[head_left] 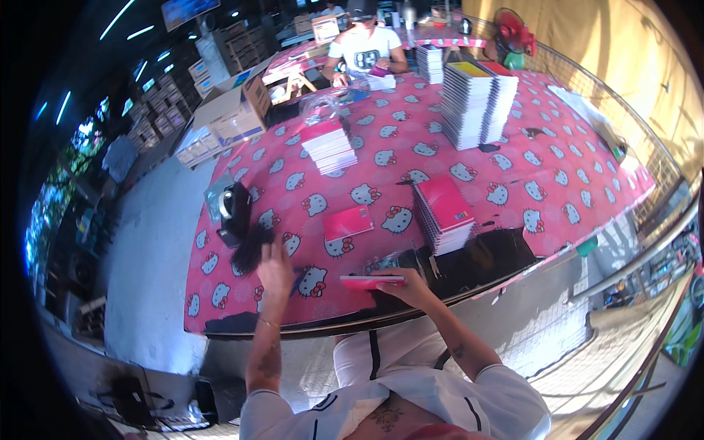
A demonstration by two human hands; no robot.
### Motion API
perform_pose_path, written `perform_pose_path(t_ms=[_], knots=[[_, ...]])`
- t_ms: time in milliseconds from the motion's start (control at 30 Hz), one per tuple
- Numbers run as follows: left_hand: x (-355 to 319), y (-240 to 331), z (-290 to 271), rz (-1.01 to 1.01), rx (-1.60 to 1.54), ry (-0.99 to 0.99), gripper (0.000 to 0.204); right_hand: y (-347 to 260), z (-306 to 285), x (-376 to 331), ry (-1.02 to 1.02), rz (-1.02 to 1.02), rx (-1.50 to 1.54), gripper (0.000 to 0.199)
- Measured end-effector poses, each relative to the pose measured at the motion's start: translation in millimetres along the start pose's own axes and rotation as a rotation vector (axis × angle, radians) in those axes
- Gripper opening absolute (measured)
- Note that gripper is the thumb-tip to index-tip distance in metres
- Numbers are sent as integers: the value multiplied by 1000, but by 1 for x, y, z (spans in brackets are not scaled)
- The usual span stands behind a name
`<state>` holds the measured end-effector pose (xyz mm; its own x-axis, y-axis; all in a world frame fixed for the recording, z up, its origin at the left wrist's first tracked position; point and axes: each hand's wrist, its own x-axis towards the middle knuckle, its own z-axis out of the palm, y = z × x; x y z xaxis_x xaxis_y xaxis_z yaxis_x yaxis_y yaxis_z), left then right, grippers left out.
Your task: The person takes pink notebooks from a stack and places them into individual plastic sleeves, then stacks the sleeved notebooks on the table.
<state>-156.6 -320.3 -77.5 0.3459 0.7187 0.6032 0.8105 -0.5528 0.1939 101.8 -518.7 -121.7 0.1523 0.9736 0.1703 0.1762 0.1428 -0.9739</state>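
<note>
Pink-clothed table (513, 183): your right hand (411, 287) is pinching a thin pink notebook (370, 281) flat at the near edge. Light, bendy; grip the spine. Left hand (273, 268) is hovering, fingers spread.

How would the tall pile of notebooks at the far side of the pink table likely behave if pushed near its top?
The tall pile of notebooks is probably heavy. It stands high and narrow on the pink table, so its top copies would likely slide or spill off.
</note>
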Motion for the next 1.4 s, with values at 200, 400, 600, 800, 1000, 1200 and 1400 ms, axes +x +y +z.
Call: perform_pose_path(t_ms=[200, 400, 600, 800, 1000, 1200, 1400], knots=[[-83, 93, 16, -180, -1015, -391, 38, -3, -3, 0, 30, -39, -22, 31], [-89, 139, 1, -37, -913, -321, 41, 7, -17, -6, 27, -90, 5, 32], [-87, 134, 5, 39, -874, -316, 41, 1, -16, -10, -15, -76, 11, 34], [-93, 145, 0, 44, -767, -271, 40, 7, -16, -9, -24, -84, 43, 35], [-73, 119, -30, -522, -738, -228, 32, 14, -18, -10, -3, -160, 1, 36], [-90, 92, -12, 32, -642, -257, 21, 11, -16, -10, -29, -154, 13, 35], [-74, 104, -19, 13, -606, -305, 23, 19, -19, -7, -9, -142, 14, 33]])
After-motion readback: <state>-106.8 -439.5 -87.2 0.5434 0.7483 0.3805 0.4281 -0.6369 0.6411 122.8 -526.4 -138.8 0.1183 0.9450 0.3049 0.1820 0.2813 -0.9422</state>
